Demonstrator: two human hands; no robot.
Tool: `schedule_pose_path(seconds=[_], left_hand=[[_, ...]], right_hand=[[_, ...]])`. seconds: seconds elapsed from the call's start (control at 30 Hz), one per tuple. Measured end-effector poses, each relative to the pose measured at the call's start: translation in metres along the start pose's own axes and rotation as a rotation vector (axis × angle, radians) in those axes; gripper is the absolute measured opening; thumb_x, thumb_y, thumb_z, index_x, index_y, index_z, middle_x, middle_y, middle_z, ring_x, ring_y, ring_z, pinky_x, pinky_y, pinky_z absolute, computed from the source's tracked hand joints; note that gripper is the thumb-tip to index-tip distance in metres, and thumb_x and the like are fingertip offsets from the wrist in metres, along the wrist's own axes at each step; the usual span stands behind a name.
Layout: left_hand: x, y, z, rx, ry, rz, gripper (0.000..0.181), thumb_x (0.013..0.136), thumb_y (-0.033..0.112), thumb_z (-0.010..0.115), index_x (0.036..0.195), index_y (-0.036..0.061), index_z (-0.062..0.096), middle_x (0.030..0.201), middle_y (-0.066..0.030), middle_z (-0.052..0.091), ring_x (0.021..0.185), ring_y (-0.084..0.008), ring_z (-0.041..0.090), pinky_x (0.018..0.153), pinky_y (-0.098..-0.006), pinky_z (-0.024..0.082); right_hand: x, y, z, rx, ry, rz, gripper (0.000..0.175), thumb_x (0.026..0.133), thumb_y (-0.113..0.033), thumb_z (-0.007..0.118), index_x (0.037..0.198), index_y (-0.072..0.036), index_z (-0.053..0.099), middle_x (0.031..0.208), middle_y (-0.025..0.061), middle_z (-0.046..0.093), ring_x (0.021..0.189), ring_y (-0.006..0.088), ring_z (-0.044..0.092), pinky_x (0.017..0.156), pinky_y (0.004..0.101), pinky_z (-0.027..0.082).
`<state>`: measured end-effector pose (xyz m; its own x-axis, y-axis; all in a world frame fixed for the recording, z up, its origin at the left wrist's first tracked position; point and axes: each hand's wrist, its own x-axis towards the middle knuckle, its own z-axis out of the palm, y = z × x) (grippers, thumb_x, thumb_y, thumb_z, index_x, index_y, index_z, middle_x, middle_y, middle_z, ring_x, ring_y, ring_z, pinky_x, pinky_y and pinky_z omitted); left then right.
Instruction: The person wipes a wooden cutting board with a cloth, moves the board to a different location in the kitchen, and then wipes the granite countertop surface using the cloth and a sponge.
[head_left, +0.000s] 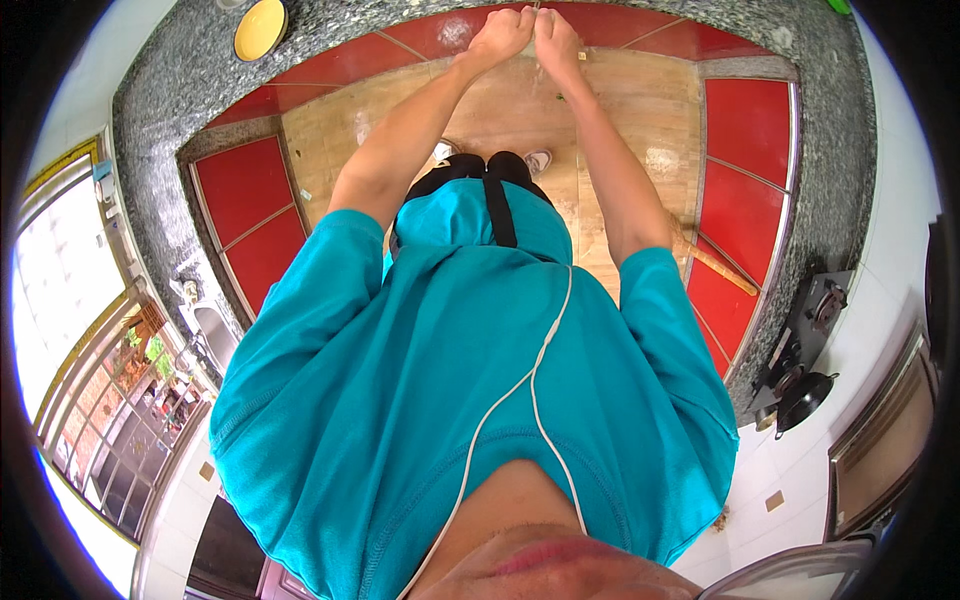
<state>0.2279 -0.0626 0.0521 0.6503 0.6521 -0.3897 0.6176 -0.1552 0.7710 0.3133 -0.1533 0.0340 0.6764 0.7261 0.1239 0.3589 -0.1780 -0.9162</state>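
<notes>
Both my arms reach forward to the top middle of the head view. My left hand (509, 31) is curled, its knuckles up, close against my right hand (555, 37), which is curled too. They meet just in front of the red cabinet doors (615, 24), below the edge of the speckled granite counter (390, 16). A thin piece of something shows between the fingertips, too small to name. What lies inside the fingers is hidden. A yellow bowl (260, 30) stands on the counter to the left of the hands.
The counter curves around on three sides. A steel sink (214, 330) is at the left. At the right are a gas stove (806, 330), a black wok (804, 403) and a broom handle (720, 270) leaning by red cabinets. Small green scraps lie on the wood-look floor (637, 112). White earphone cords hang over my shirt.
</notes>
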Motion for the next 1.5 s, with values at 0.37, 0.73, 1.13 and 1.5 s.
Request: schedule_pose_path(seconds=[0.37, 0.73, 1.13, 1.5], left_hand=[[-0.023, 0.011, 0.013, -0.909, -0.390, -0.456, 0.062, 0.099, 0.056, 0.015, 0.123, 0.0174, 0.056, 0.105, -0.0053, 0.065, 0.087, -0.0200, 0.064, 0.078, -0.0404, 0.055], [-0.022, 0.018, 0.012, -0.400, 0.077, -0.112, 0.044, 0.098, 0.035, 0.043, 0.083, -0.0014, 0.063, 0.064, -0.0105, 0.060, 0.055, -0.0185, 0.057, 0.047, -0.0354, 0.043], [0.036, -0.056, 0.004, 0.065, -0.108, 0.272, 0.069, 0.094, 0.067, 0.035, 0.131, 0.0115, 0.053, 0.118, -0.0178, 0.066, 0.093, -0.0370, 0.068, 0.070, -0.0462, 0.058], [-0.022, 0.004, -0.008, 0.359, 0.144, 0.618, 0.038, 0.100, 0.031, 0.043, 0.088, 0.0020, 0.063, 0.075, -0.0247, 0.064, 0.073, -0.0465, 0.061, 0.066, -0.0546, 0.049]], right_hand=[[-0.020, -0.017, 0.001, 0.211, 0.266, -0.060, 0.026, 0.093, -0.019, 0.046, 0.111, -0.002, 0.050, 0.108, 0.0228, 0.059, 0.096, 0.0370, 0.057, 0.088, 0.0437, 0.044], [-0.013, -0.037, 0.006, 0.246, 0.241, 0.066, 0.033, 0.094, -0.031, 0.056, 0.084, 0.001, 0.056, 0.073, 0.0158, 0.062, 0.067, 0.0266, 0.058, 0.067, 0.0401, 0.046], [0.005, 0.009, 0.031, 0.403, 0.085, 0.378, 0.035, 0.094, -0.026, 0.049, 0.078, 0.002, 0.062, 0.071, 0.0110, 0.063, 0.065, 0.0227, 0.054, 0.064, 0.0406, 0.044], [0.001, -0.024, -0.005, 0.649, -0.243, 0.911, 0.042, 0.102, -0.039, 0.041, 0.128, -0.007, 0.051, 0.129, 0.0105, 0.050, 0.111, 0.0252, 0.052, 0.077, 0.0525, 0.049]])
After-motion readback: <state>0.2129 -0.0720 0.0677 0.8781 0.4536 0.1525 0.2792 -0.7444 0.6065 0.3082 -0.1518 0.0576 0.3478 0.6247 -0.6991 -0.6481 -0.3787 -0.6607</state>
